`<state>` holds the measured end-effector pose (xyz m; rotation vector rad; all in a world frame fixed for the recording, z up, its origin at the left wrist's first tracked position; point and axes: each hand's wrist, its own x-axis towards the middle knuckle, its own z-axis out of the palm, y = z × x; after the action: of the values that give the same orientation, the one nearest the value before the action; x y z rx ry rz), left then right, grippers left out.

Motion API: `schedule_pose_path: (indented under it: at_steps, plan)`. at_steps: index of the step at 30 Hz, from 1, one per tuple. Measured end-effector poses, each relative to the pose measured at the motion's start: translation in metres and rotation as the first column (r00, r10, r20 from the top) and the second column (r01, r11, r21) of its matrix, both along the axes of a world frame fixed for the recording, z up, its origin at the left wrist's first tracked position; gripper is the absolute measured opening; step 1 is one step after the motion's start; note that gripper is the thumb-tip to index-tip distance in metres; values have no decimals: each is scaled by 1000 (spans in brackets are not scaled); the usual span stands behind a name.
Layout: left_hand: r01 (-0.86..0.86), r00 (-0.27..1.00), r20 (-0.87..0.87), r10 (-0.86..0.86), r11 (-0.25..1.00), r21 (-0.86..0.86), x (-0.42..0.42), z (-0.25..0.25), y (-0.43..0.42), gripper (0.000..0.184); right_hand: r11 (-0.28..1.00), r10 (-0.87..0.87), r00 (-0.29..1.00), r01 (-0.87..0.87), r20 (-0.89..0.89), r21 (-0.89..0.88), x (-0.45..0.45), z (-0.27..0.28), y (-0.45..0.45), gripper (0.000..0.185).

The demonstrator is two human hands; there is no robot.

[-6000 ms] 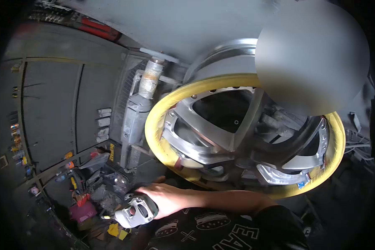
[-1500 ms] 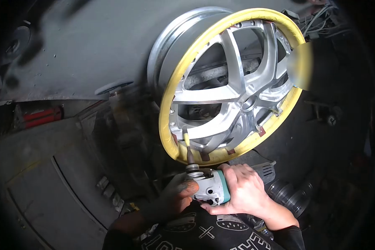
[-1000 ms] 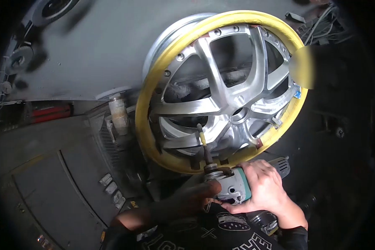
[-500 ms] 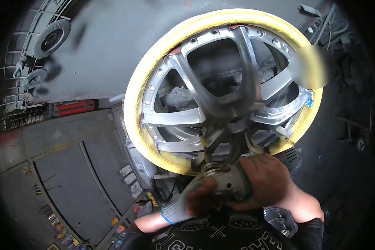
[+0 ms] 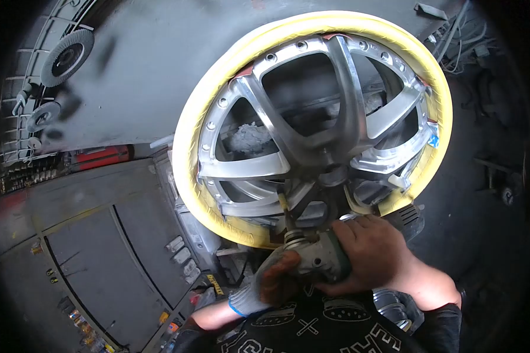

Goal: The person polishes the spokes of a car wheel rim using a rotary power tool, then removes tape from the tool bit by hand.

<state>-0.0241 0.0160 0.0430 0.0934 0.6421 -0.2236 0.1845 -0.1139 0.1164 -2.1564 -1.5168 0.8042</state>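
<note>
A silver alloy wheel [image 5: 247,169] stands tilted in front of me, its outer rim wrapped in yellow masking tape [image 5: 185,147]. Both my hands are on a power grinder [image 5: 318,260] below the wheel's lower edge. My left hand [image 5: 271,279], in a grey knit glove with a brownish-orange coating and blue cuff edge, closes round the grinder's front neck. Bare, my right hand [image 5: 374,250] wraps the rear of its housing. A thin spindle [image 5: 285,212] points from the grinder up at the lower spokes; whether its tip touches the metal I cannot tell.
At the upper left, abrasive discs [image 5: 68,57] hang on a wire rack. A red object [image 5: 100,154] lies below it. Several small items line a panel at the lower left. Another metal wheel [image 5: 391,306] sits beside my right forearm. Metal parts [image 5: 503,185] lie at the right.
The view has shifted slightly. A blurred round patch over the wheel's right edge is gone, showing the spoke and taped rim there. Both hands keep their grip on the grinder.
</note>
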Motion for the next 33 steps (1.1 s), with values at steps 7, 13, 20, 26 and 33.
schedule_pose_path:
  at_steps: [7,13,20,26,33]
  plan:
    - [135,989,60,-134,991,-6,-1,21,29,62,980,-72,996,62,-47,-192,-30,20,14,82]
    - [310,899,217,-381,902,301,-26,12,62,55,986,-60,995,73,86,-152,-67,25,34,89]
    - [167,963,249,-107,958,-233,-51,-12,81,46,978,-142,986,154,89,-142,-103,29,71,82]
    - [203,964,193,-182,974,-98,-68,-13,111,42,978,-177,982,183,72,-96,-123,21,85,84]
    - [369,911,145,-385,921,128,-55,-5,114,37,980,-200,975,200,94,0,-111,22,68,85]
